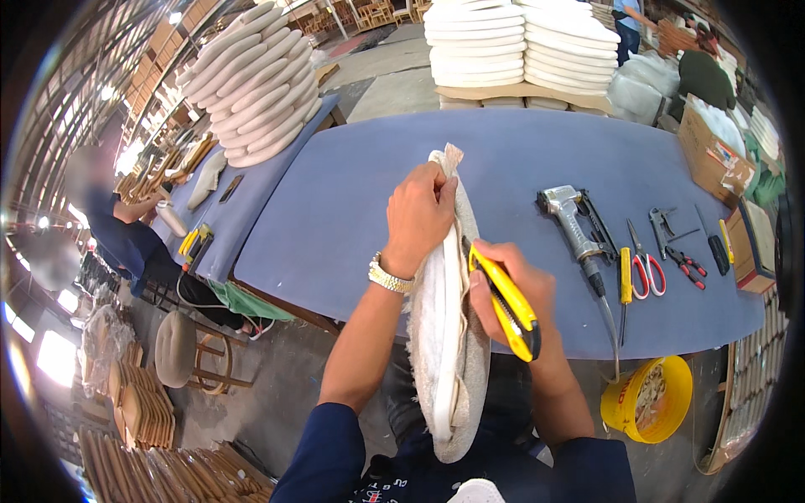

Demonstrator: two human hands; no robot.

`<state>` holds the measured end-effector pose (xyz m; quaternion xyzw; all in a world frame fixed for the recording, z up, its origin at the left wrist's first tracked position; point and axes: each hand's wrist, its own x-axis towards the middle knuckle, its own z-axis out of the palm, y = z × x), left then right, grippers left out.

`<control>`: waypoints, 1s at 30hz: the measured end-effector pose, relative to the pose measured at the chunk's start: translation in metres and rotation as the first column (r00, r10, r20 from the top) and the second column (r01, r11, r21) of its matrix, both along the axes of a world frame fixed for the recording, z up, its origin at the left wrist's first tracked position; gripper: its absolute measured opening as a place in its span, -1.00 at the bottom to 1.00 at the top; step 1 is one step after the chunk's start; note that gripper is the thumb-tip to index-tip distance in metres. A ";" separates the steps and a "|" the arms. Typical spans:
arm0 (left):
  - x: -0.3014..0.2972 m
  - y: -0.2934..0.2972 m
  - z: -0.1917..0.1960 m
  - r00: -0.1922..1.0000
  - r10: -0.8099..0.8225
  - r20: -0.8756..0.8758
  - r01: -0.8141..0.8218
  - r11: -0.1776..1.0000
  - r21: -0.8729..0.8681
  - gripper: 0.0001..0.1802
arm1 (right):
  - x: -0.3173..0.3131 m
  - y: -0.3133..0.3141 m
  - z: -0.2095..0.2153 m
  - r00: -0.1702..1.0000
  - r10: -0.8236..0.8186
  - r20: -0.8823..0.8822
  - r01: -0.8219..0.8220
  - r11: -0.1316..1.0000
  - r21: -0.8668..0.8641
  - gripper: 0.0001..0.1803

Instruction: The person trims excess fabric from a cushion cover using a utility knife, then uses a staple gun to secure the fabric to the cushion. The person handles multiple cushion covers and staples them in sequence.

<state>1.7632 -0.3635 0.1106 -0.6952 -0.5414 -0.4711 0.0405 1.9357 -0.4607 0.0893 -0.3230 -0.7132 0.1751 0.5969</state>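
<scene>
Standing on its edge at the near rim of the blue table point(352, 210), the cushion point(449, 352) runs from 12 o'clock down to 6 o'clock between the two hands. The left hand point(418, 216) is at about 11 o'clock of the cushion; it is closed over the upper end, with the fingers curled around the fabric, and a metal watch point(391, 277) sits on the wrist. The right hand point(513, 289) is just at 3 o'clock of the cushion, touching its side. This hand is closed tightly around a yellow knife point(507, 303), whose front end meets the cushion edge; the blade itself I cannot see.

On the table at 2 o'clock of the right hand lies a stapler point(570, 220), and further to 3 o'clock lie scissors point(644, 267) with red handles and pliers point(677, 247). A yellow bucket point(650, 401) stands on the floor at 4 o'clock. Stacks of white cushions point(520, 42) are far at 12 o'clock.
</scene>
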 end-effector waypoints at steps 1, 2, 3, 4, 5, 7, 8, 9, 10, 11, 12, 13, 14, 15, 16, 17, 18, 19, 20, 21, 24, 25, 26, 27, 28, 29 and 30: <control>0.001 -0.002 -0.006 0.994 -0.039 0.103 0.035 0.998 0.043 -0.70 | 0.001 0.000 0.003 0.999 0.028 -0.017 -0.028 0.999 -0.031 -0.73; -0.005 -0.001 -0.017 0.986 -0.053 0.161 0.033 0.991 0.128 -0.74 | 0.001 0.000 0.006 0.998 0.050 -0.028 -0.051 0.998 -0.032 -0.73; -0.001 -0.002 -0.027 0.949 -0.071 0.308 0.041 0.994 0.103 -0.73 | 0.004 0.000 0.007 0.999 0.045 -0.025 -0.046 0.998 -0.045 -0.73; -0.002 -0.006 -0.034 0.894 -0.070 0.442 0.041 0.996 0.076 -0.71 | 0.004 0.002 0.008 0.997 0.073 -0.038 -0.075 0.996 -0.055 -0.74; -0.002 -0.010 -0.040 0.822 -0.062 0.566 0.043 0.998 0.046 -0.70 | 0.003 0.003 0.007 0.996 0.074 -0.048 -0.077 0.995 -0.064 -0.75; -0.001 -0.015 -0.044 0.808 -0.121 0.576 0.036 0.987 0.157 -0.69 | 0.003 0.011 0.008 0.994 0.086 -0.075 -0.090 0.994 -0.055 -0.75; 0.000 -0.017 -0.047 0.801 -0.149 0.580 0.028 0.977 0.212 -0.69 | 0.003 0.015 0.005 0.985 0.100 -0.138 -0.108 0.993 -0.051 -0.76; 0.002 -0.017 -0.047 0.793 -0.151 0.590 0.022 0.975 0.221 -0.68 | 0.003 0.020 0.008 0.982 0.091 -0.163 -0.101 0.994 -0.051 -0.77; 0.003 -0.018 -0.047 0.786 -0.152 0.600 0.014 0.973 0.229 -0.68 | 0.002 0.026 0.010 0.982 0.070 -0.175 -0.073 0.997 -0.012 -0.77; 0.003 -0.019 -0.048 0.778 -0.151 0.610 0.003 0.971 0.237 -0.68 | 0.001 0.033 0.011 0.981 0.052 -0.187 -0.048 0.999 0.026 -0.77; 0.002 -0.019 -0.048 0.776 -0.140 0.615 -0.004 0.974 0.227 -0.67 | -0.002 0.038 0.011 0.980 0.048 -0.193 -0.044 0.999 0.025 -0.76; 0.002 -0.020 -0.049 0.774 -0.127 0.620 -0.013 0.976 0.217 -0.66 | -0.004 0.043 0.010 0.979 0.064 -0.195 -0.059 0.998 0.031 -0.76; 0.001 -0.020 -0.050 0.772 -0.114 0.625 -0.024 0.978 0.207 -0.66 | -0.007 0.048 0.008 0.977 0.082 -0.197 -0.076 0.996 0.037 -0.76; 0.001 -0.021 -0.050 0.776 -0.111 0.621 -0.028 0.978 0.209 -0.66 | -0.010 0.051 0.006 0.976 0.098 -0.196 -0.092 0.995 0.042 -0.76; 0.001 -0.021 -0.050 0.780 -0.108 0.617 -0.032 0.977 0.211 -0.66 | -0.014 0.054 0.005 0.975 0.102 -0.196 -0.094 0.994 0.049 -0.75; 0.002 -0.021 -0.050 0.784 -0.104 0.613 -0.036 0.977 0.212 -0.67 | -0.018 0.058 0.004 0.976 0.111 -0.188 -0.102 0.993 0.058 -0.75; 0.002 -0.022 -0.049 0.776 -0.114 0.621 -0.030 0.976 0.216 -0.67 | -0.021 0.061 0.004 0.977 0.120 -0.178 -0.110 0.992 0.067 -0.75; 0.004 -0.022 -0.049 0.767 -0.124 0.629 -0.023 0.975 0.220 -0.68 | -0.023 0.064 0.004 0.977 0.128 -0.169 -0.117 0.990 0.076 -0.74; 0.005 -0.023 -0.049 0.759 -0.134 0.637 -0.015 0.975 0.223 -0.68 | -0.025 0.066 0.004 0.983 0.115 -0.143 -0.104 0.991 0.085 -0.74; 0.007 -0.022 -0.049 0.745 -0.146 0.650 -0.006 0.974 0.226 -0.69 | -0.024 0.066 0.006 0.985 0.127 -0.117 -0.122 0.991 0.052 -0.74; 0.010 -0.021 -0.050 0.716 -0.181 0.674 0.016 0.970 0.242 -0.70 | -0.021 0.064 0.012 0.989 0.138 -0.047 -0.139 0.990 -0.010 -0.74; 0.010 -0.021 -0.051 0.716 -0.189 0.672 0.018 0.967 0.252 -0.70 | -0.020 0.064 0.012 0.992 0.125 -0.026 -0.125 0.992 -0.006 -0.74; 0.010 -0.020 -0.053 0.715 -0.197 0.670 0.020 0.965 0.262 -0.70 | -0.020 0.064 0.012 0.994 0.111 -0.006 -0.111 0.994 -0.001 -0.75; 0.011 -0.019 -0.053 0.717 -0.199 0.668 0.020 0.964 0.265 -0.70 | -0.020 0.063 0.012 0.994 0.105 -0.018 -0.105 0.994 0.012 -0.74; 0.012 -0.018 -0.054 0.719 -0.200 0.665 0.020 0.963 0.268 -0.70 | -0.020 0.063 0.012 0.995 0.099 -0.030 -0.099 0.995 0.026 -0.74; 0.013 -0.018 -0.054 0.721 -0.201 0.663 0.020 0.962 0.271 -0.70 | -0.020 0.062 0.012 0.995 0.094 -0.042 -0.092 0.995 0.039 -0.74; 0.014 -0.018 -0.055 0.719 -0.201 0.666 0.021 0.963 0.267 -0.70 | -0.020 0.060 0.012 0.995 0.086 -0.043 -0.085 0.996 0.028 -0.74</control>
